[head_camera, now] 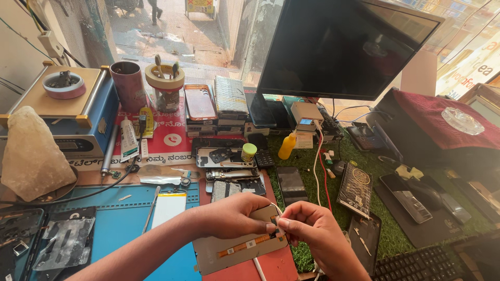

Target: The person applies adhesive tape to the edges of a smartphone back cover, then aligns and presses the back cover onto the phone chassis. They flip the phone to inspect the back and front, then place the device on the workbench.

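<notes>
My left hand and my right hand meet over a flat grey phone screen panel that lies tilted on the red mat. An orange flex ribbon runs along the panel's back. Both hands pinch the panel's upper right corner, fingertips touching where the ribbon ends. The panel's far end is hidden under my left hand.
A blue work mat lies at left with a white battery and tweezers. Opened phones, a yellow bottle, a glue tube, a black monitor, a keyboard and a white rock lamp surround the spot.
</notes>
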